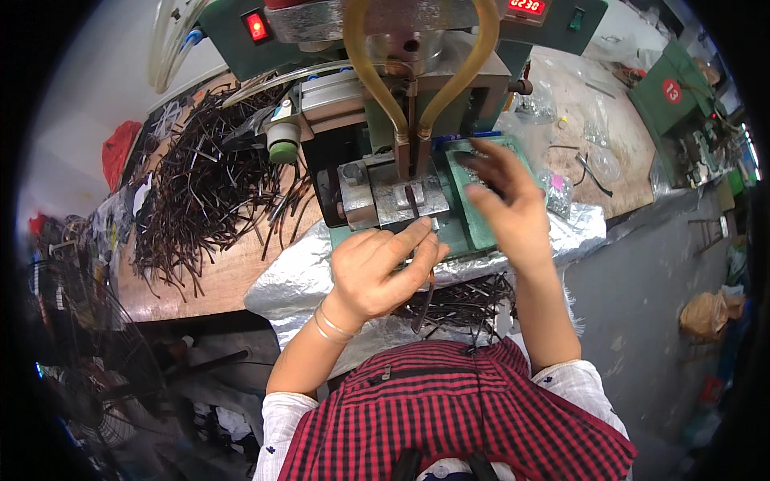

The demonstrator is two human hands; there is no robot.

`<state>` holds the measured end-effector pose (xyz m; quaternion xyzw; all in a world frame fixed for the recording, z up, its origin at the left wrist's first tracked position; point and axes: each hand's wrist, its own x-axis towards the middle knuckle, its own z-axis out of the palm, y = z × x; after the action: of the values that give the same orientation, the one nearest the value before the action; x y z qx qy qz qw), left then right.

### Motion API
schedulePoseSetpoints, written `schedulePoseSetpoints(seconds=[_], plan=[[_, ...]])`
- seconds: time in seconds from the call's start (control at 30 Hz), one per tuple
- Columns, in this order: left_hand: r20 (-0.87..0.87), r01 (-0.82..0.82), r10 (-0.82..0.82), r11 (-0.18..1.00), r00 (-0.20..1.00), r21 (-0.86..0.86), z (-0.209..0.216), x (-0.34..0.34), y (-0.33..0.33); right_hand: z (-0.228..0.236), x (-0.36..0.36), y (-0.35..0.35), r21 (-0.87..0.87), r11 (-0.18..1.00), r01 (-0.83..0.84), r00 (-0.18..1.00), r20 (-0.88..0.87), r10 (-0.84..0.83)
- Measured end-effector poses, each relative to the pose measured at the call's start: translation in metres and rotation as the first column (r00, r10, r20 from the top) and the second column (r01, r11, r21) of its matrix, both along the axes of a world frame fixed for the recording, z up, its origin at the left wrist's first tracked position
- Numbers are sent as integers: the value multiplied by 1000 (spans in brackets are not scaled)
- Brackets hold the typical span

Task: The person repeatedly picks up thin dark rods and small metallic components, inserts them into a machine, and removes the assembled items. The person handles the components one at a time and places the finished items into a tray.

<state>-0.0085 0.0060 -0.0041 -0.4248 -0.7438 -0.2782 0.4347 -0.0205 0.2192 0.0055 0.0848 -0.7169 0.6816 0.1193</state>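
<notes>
My left hand (383, 264) is closed, thumb and forefinger pinching a thin dark brown eyeglass temple (431, 282) at the front of a metal fixture (381, 200). The temple's far end reaches onto the fixture block, below two copper-coloured prongs (412, 156) of a bench machine. To the right, my right hand (513, 210) hovers over a green tray (480, 232). Its fingers are blurred by motion, but thumb and fingers stand apart with nothing visible between them. Small contents of the tray are too fine to make out.
A large heap of dark temples (208, 176) covers the bench at left. More temples (461, 305) lie on silver foil (581, 232) near my lap. Yellowish hoses (473, 64) loop down from the machine. Clear plastic bags (553, 180) and another green machine (670, 96) are at right.
</notes>
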Motion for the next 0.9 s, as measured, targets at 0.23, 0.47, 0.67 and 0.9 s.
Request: schedulePoseSetpoints(seconds=[0.23, 0.47, 0.67, 0.9], plan=[[-15, 27, -28, 999, 1000, -25, -9, -5, -2, -74, -12, 95, 334, 855, 397, 895, 68, -441], [15, 10, -10, 1000, 1000, -20, -9, -3, -3, -54, 28, 73, 800, 554, 231, 927, -8, -376], [128, -60, 52, 996, 990, 59, -19, 27, -15, -72, 18, 65, 834, 440, 334, 937, -243, -252], [498, -647, 518, 753, 696, 120, -2, 6, -110, -83, 17, 64, 691, 522, 500, 861, -332, -385]])
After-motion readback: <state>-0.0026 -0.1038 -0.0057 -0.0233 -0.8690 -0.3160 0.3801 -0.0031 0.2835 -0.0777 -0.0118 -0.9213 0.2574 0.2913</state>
